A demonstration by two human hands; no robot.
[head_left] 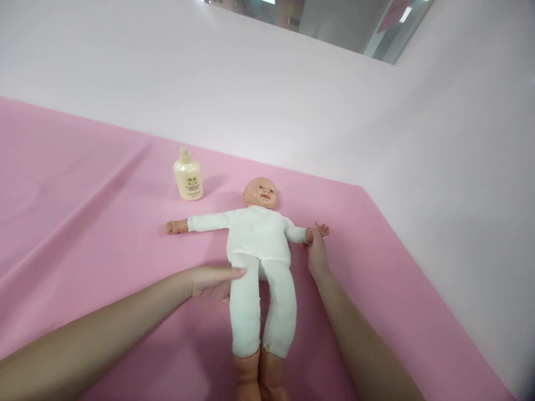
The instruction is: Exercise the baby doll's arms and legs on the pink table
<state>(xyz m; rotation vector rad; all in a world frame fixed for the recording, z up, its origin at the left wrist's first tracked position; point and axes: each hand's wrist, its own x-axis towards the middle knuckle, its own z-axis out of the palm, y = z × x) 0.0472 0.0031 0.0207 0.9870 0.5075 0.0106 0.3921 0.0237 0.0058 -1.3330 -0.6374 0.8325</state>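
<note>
head view: doll [259, 245] lies face up on the pink table [83, 223]
left hand [213, 281]: fingers flat, open against its hip
right hand [317, 253]: fingers pinching its wrist
risk: tugging might slide it into the bottle [188, 175]

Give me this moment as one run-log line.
left hand: flat against doll at hip | right hand: at doll's wrist, grip unclear | doll: face up on pink sheet | bottle: upright beyond, untouched

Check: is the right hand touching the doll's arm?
Touching. The head view shows the right hand wrapped around the doll at its wrist, no gap.
</note>
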